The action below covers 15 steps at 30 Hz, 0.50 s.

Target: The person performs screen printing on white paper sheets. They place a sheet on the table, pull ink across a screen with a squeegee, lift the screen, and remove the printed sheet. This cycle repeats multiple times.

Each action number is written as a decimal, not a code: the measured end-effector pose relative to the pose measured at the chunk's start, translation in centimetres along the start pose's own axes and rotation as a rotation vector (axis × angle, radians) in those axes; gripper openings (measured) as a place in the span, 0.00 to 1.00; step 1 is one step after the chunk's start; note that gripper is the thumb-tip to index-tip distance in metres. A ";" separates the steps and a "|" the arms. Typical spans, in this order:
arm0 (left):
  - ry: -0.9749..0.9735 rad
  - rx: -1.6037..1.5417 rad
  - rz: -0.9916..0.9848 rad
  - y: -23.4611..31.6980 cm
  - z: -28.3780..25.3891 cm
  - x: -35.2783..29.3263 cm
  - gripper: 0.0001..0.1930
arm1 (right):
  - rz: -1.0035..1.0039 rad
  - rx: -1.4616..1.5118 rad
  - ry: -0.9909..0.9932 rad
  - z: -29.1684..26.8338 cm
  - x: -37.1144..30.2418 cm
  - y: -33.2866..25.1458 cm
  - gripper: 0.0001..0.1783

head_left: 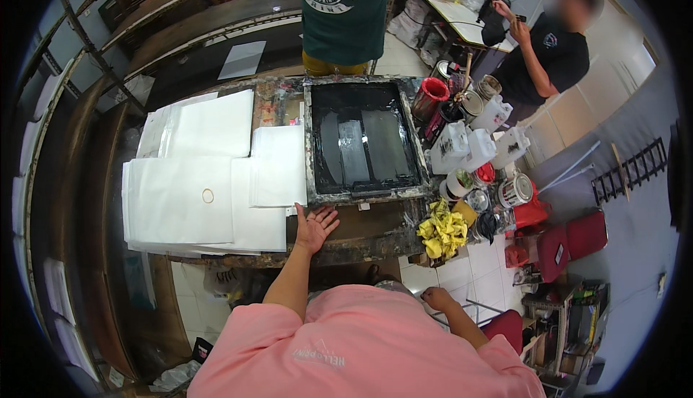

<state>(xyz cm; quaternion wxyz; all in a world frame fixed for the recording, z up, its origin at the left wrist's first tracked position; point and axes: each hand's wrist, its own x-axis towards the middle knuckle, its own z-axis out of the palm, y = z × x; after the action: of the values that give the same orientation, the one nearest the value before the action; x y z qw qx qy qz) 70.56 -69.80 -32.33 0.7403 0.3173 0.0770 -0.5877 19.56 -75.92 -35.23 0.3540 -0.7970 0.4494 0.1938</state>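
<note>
My left hand (316,229) lies palm up at the table's near side, fingers spread, holding nothing. Just beyond its fingertips is the lower edge of a screen-printing frame (363,197), whose mesh carries dark ink and two paler rectangular areas. A small stack of white sheets (278,167) reaches almost to the thumb. Larger stacks of white sheets (180,217) spread to the left, and a thin tan ring (208,195) rests on one. Low beside my body, my right hand (438,298) hangs away from the table with its fingers curled in; no object shows in it.
Ink cans, white plastic jugs (449,147) and a crumpled yellow cloth (442,230) crowd the table's right end. One person in a dark green shirt (339,23) stands across the table; another in black (552,59) stands far right. Shelving lines the left; red chairs (552,254) stand right.
</note>
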 end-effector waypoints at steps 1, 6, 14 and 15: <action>-0.004 -0.008 -0.005 0.1 -0.1 0.0 0.56 | -0.017 -0.004 0.018 0.7 -0.2 -0.1 0.23; -0.047 0.007 -0.015 0.3 -0.7 0.4 0.56 | 0.035 0.005 0.033 0.4 -1.2 -4.2 0.22; -0.052 -0.027 -0.056 0.7 -0.2 0.5 0.56 | -0.170 0.112 0.196 -5.8 -0.9 -14.5 0.19; -0.049 -0.034 -0.056 0.7 -0.4 0.5 0.56 | -0.199 0.110 0.237 -7.2 -0.4 -16.5 0.18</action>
<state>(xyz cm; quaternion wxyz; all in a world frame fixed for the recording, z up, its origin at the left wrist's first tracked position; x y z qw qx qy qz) 71.51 -69.90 -32.64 0.7306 0.2879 0.0776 -0.6143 33.38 -75.34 -23.69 0.3591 -0.8342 0.4169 0.0377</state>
